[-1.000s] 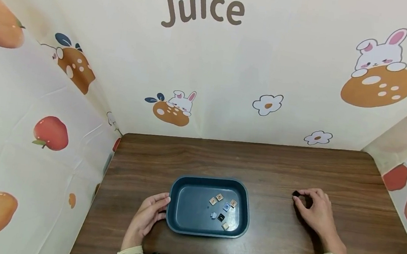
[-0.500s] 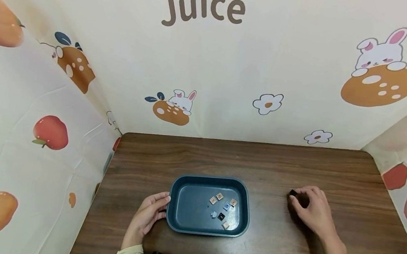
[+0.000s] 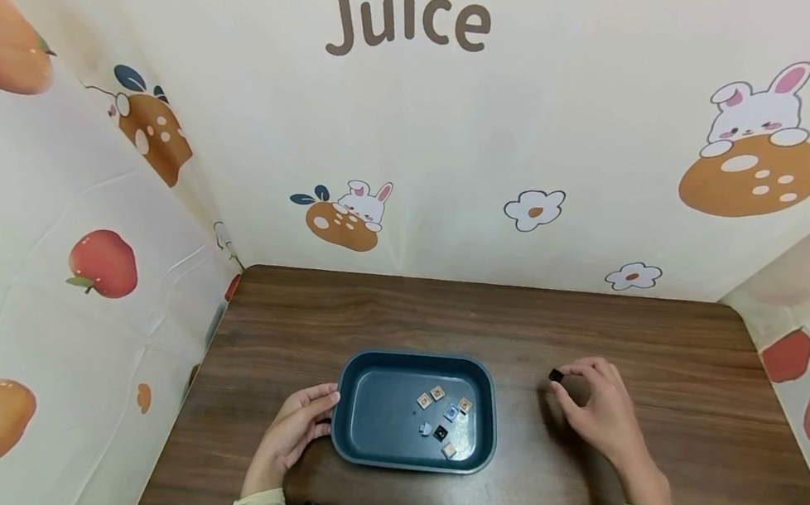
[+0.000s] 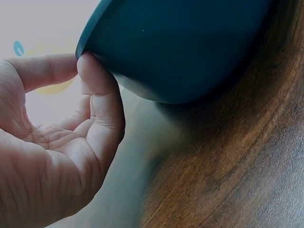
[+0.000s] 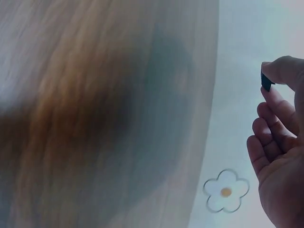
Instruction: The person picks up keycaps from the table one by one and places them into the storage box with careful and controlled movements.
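My left hand [image 3: 295,427] pinches the left rim of a dark blue tray [image 3: 374,457] between thumb and finger. In the left wrist view the thumb and a finger of that hand [image 4: 61,123] meet at the tray's edge [image 4: 175,52]. To the right of the tray, above the table, my right hand [image 3: 605,409] holds a small black keycap-like piece [image 3: 556,375] between thumb and index finger. The right wrist view shows the same dark piece [image 5: 266,81] between the fingertips of the hand [image 5: 280,142], the other fingers loosely bent.
Several small square pieces lie in the tray's right half: beige ones [image 3: 437,393], a blue one [image 3: 451,412], a light blue one [image 3: 426,429] and a black one [image 3: 440,432]. The wooden table [image 3: 518,315] meets a printed backdrop [image 3: 464,126] at the back.
My right hand has moved left toward the tray with the black piece and appears lifted off the table. The left hand and the tray have stayed in place.
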Demonstrator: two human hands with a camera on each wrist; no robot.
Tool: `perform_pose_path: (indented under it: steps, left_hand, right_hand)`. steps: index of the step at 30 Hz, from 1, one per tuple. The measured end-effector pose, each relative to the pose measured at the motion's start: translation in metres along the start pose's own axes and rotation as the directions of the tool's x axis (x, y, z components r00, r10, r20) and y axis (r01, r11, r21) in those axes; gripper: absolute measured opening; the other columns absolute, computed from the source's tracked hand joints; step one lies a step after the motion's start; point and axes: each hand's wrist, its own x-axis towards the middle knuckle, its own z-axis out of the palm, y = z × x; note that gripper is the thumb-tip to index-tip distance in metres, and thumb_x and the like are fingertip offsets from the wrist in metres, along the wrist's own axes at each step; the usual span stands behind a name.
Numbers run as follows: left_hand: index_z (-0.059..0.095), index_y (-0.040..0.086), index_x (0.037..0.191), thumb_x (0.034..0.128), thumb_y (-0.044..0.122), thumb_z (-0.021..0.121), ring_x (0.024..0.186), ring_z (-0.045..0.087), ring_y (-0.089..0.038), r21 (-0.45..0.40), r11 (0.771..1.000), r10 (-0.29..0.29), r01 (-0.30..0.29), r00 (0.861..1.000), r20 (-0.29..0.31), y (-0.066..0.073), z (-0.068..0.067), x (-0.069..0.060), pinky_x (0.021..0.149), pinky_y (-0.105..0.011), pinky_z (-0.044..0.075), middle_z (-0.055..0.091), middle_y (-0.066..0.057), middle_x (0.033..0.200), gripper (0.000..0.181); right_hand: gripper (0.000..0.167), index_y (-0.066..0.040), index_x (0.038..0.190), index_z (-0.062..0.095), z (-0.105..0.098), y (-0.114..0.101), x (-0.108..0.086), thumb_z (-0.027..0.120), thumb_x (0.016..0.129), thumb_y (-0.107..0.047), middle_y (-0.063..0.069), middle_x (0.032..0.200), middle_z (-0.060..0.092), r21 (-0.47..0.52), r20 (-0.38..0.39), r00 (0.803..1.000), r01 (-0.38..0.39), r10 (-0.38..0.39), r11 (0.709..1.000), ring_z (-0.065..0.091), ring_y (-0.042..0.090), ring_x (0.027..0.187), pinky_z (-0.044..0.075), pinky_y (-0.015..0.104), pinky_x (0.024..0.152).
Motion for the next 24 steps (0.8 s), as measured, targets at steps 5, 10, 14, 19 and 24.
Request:
perform_pose_path:
  steps: [5,10,14,19,24]
  left_hand:
    - [0.064,0.006,0.12,0.1063,0.017,0.062,0.082,0.068,-0.006,0.003,1.0,-0.007,0.007,1.0,-0.005,0.0,0.0,0.0,0.068,-0.021,0.058,0.072,0.008,0.09,0.018]
    - [0.063,0.004,0.123,0.1066,0.017,0.062,0.084,0.069,-0.006,0.007,1.0,-0.008,0.008,1.0,-0.004,0.001,0.0,-0.001,0.068,-0.021,0.058,0.072,0.008,0.091,0.022]
    - [0.062,0.002,0.126,0.1071,0.017,0.061,0.084,0.068,-0.005,0.013,1.0,-0.008,0.008,1.0,0.01,0.001,-0.001,-0.002,0.069,-0.021,0.058,0.072,0.009,0.092,0.024]
    - [0.062,0.003,0.126,0.1069,0.018,0.062,0.085,0.069,-0.006,0.014,1.0,0.002,-0.002,1.0,0.015,0.001,-0.001,-0.001,0.069,-0.021,0.058,0.072,0.009,0.093,0.024]
    - [0.063,0.004,0.123,0.1059,0.018,0.063,0.085,0.069,-0.007,0.011,1.0,0.004,-0.005,1.0,0.008,-0.001,-0.001,0.001,0.069,-0.022,0.059,0.073,0.008,0.093,0.022]
  right_hand:
    - [0.025,-0.007,0.097,0.074,0.004,-0.016,0.004,0.088,0.077,0.001,0.004,0.101,0.067,0.022,0.017,0.999,0.036,-0.037,0.999,0.057,0.023,0.099,0.042,0.028,0.088]
    - [0.026,-0.008,0.097,0.074,0.007,-0.032,0.007,0.089,0.077,-0.001,0.002,0.103,0.067,0.045,0.037,0.997,0.061,-0.063,0.997,0.057,0.021,0.101,0.042,0.025,0.09]
    - [0.026,-0.01,0.098,0.073,0.01,-0.045,0.01,0.089,0.078,-0.002,0.0,0.105,0.067,0.06,0.053,0.995,0.08,-0.083,0.995,0.056,0.017,0.102,0.042,0.022,0.089]
    - [0.027,-0.01,0.099,0.073,0.017,-0.057,0.013,0.089,0.078,-0.004,0.0,0.106,0.067,0.077,0.069,0.989,0.127,-0.133,0.989,0.056,0.016,0.102,0.044,0.019,0.089]
    - [0.027,-0.011,0.1,0.074,0.023,-0.067,0.014,0.09,0.079,-0.009,0.0,0.107,0.067,0.064,0.094,0.982,0.158,-0.164,0.985,0.057,0.015,0.102,0.049,0.025,0.086]
